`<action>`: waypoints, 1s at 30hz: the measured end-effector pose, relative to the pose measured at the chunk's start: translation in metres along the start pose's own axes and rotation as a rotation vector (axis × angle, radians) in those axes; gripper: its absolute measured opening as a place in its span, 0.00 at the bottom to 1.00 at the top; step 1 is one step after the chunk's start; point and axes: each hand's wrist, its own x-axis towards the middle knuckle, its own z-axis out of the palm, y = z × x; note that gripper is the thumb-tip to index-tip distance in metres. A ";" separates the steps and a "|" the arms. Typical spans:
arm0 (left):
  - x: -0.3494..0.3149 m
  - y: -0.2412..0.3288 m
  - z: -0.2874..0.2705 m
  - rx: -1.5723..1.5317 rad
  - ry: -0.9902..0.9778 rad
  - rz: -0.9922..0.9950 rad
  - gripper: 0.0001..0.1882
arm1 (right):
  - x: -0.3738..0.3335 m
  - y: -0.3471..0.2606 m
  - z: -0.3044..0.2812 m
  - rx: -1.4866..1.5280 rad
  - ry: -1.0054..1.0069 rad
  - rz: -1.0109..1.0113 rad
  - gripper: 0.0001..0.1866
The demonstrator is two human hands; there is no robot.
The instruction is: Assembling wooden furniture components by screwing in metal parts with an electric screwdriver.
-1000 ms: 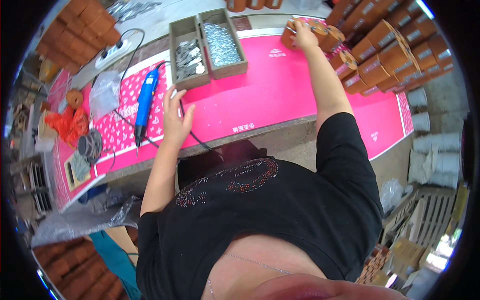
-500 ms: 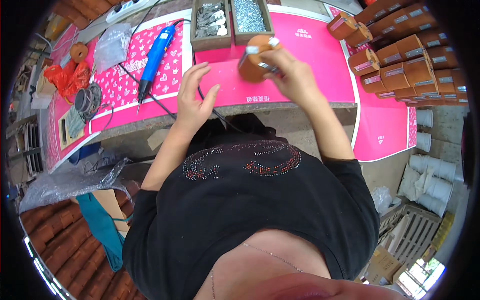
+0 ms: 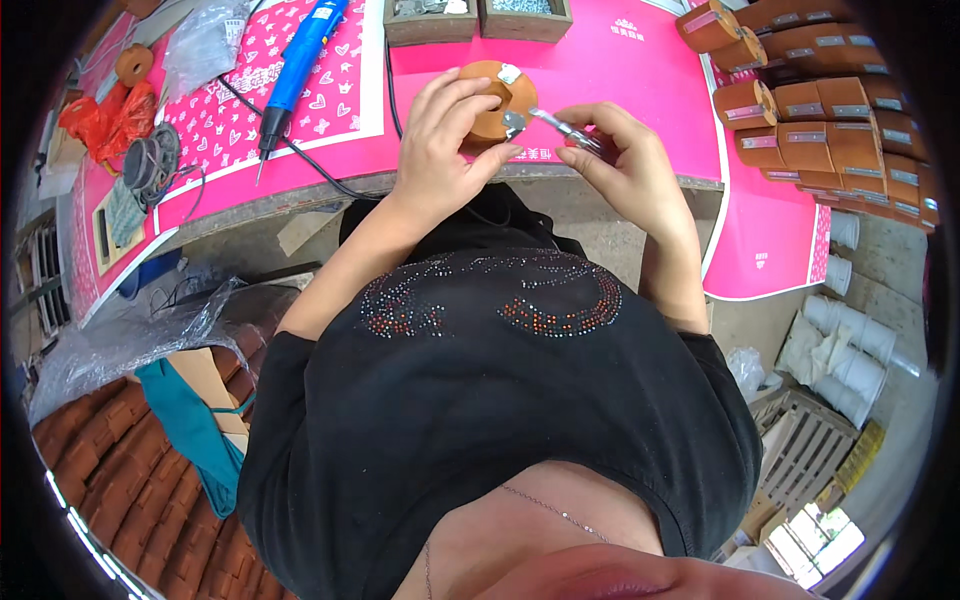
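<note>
A brown cylinder point(image 3: 519, 92) with a round centre hole stands at the front of the pink-covered table. My left hand point(image 3: 436, 145) is closed round its left side, thumb toward the near edge. Grey metal pieces point(image 3: 513, 121) sit on the cylinder's top, one beside the hole. My right hand point(image 3: 637, 165) is closed on a slim silver metal tool point(image 3: 565, 130), its tip reaching toward the cylinder's right edge. The palm hides most of the tool, so its exact kind does not show.
A blue electric screwdriver point(image 3: 300, 70) with a black cable lies left. Two boxes of metal pieces, a left box point(image 3: 432, 30) and a right box point(image 3: 526, 28), stand at the back. Stacked brown cylinders point(image 3: 810, 140) fill the right side. A red plastic bag point(image 3: 110, 125) lies far left.
The cylinder has passed from my right hand to my left and sits lower on the table. My left hand has closed round it. A silver tool has appeared in my right hand.
</note>
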 end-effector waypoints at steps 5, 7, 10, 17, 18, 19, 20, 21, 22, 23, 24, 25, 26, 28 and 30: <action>0.007 0.003 0.013 -0.004 0.061 -0.012 0.19 | 0.010 0.004 0.003 0.435 0.247 -0.013 0.11; 0.008 0.004 0.015 0.009 0.072 -0.018 0.18 | 0.017 0.002 0.007 0.673 0.373 -0.052 0.10; 0.009 0.007 0.016 0.017 0.087 -0.034 0.17 | 0.024 0.007 0.013 0.871 0.396 -0.039 0.09; 0.009 0.007 0.020 0.045 0.109 0.008 0.14 | 0.032 0.013 0.028 0.970 0.443 -0.004 0.09; 0.008 0.006 0.020 0.052 0.098 0.006 0.13 | 0.034 0.013 0.028 1.037 0.457 0.026 0.06; 0.008 0.007 0.021 0.011 0.096 0.005 0.13 | 0.036 0.012 0.027 1.141 0.486 0.057 0.05; 0.008 0.007 0.022 -0.018 0.094 0.002 0.12 | 0.039 0.013 0.028 1.254 0.503 0.081 0.05; 0.008 0.007 0.023 -0.018 0.084 0.006 0.12 | 0.042 0.017 0.027 1.306 0.475 0.058 0.05; 0.008 0.006 0.022 -0.008 0.073 0.004 0.12 | 0.045 0.023 0.028 1.364 0.436 0.037 0.05; 0.010 0.007 0.023 0.004 0.064 0.002 0.12 | 0.045 0.027 0.026 1.371 0.414 0.014 0.06; 0.009 0.008 0.022 0.001 0.058 0.001 0.12 | 0.046 0.025 0.027 1.361 0.429 0.031 0.06; 0.009 0.008 0.021 -0.001 0.052 -0.001 0.12 | 0.046 0.022 0.028 1.352 0.441 0.048 0.06; 0.010 0.008 0.021 -0.001 0.048 -0.004 0.12 | 0.047 0.019 0.028 1.344 0.452 0.064 0.06; 0.007 0.009 0.018 -0.002 0.049 -0.001 0.12 | 0.047 0.009 0.028 1.333 0.439 0.058 0.09; 0.008 0.007 0.019 -0.014 0.055 0.000 0.12 | 0.050 0.015 0.026 1.343 0.358 -0.006 0.11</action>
